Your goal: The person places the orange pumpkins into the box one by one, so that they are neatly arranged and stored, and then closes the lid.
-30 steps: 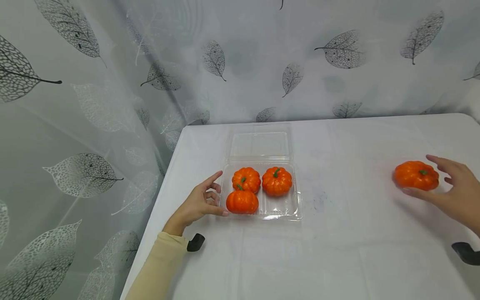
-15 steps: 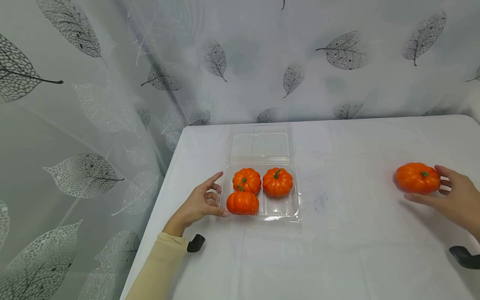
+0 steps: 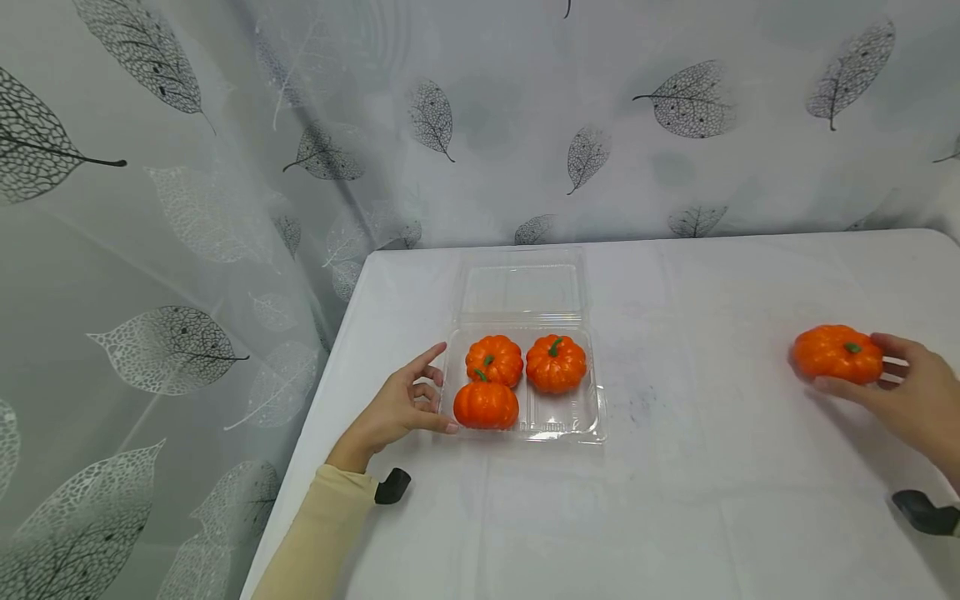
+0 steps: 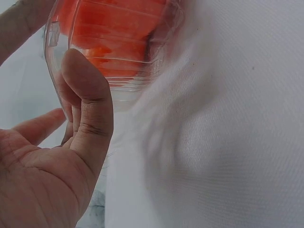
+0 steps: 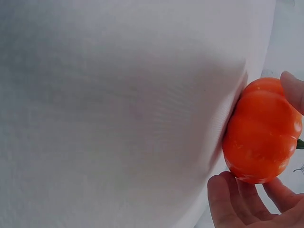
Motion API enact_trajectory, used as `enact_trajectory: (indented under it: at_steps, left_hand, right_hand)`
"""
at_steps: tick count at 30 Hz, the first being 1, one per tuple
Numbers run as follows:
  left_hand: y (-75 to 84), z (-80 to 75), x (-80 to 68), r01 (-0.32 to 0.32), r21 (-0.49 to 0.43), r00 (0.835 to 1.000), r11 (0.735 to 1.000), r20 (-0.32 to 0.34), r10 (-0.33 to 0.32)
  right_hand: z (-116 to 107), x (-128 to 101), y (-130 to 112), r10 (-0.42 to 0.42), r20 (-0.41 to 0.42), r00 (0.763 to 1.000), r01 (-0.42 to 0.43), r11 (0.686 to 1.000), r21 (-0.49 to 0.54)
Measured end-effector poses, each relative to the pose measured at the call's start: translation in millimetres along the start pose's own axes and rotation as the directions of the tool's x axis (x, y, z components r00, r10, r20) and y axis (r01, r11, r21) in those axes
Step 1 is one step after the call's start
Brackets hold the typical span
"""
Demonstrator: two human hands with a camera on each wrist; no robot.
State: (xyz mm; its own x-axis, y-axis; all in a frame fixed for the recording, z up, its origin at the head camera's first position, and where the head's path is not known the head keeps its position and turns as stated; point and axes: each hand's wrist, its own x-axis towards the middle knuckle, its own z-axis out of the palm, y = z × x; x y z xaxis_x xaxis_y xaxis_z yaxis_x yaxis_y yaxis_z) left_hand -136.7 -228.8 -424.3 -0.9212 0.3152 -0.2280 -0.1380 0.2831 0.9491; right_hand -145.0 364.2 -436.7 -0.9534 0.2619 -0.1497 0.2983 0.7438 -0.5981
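Note:
In the head view, a small orange pumpkin [image 3: 836, 354] with a green stem lies at the right of the table. My right hand [image 3: 911, 387] grips it from the right, thumb along the near side. The right wrist view has the pumpkin [image 5: 263, 130] between thumb and fingertips, low over the white cloth. On the left, a hinged clear plastic container [image 3: 558, 417] stands with its lid [image 3: 521, 287] folded back. My left hand [image 3: 397, 408] holds its left edge; curled fingers [image 4: 88, 90] meet the rim in the left wrist view.
Inside the container sit two pumpkins, one behind [image 3: 491, 354] and one in front [image 3: 486, 406], on the left, plus another pumpkin [image 3: 555, 364] on the right. A white cloth covers the table [image 3: 675, 500]. Leaf-printed curtains [image 3: 510, 125] hang behind and at left.
My right hand's fingers have come in against the pumpkin, which has shifted very slightly right in view. The left hand has stayed at the container.

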Motion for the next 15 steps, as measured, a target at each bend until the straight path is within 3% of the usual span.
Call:
enact_trajectory:
  at_steps: [8,15]
  left_hand:
    - [0.7,0.2,-0.4,-0.009,0.012,1.000,1.000,0.003,0.009]
    - [0.5,0.2,-0.1,-0.015,0.011,1.000,1.000,0.006,0.015]
  right_hand:
    - [5.7,5.9,2.8,0.052,-0.004,0.999,-0.052,0.999,0.017]
    - [13.3,2.7,-7.2,-0.060,0.027,0.998,0.059,0.998,0.020]
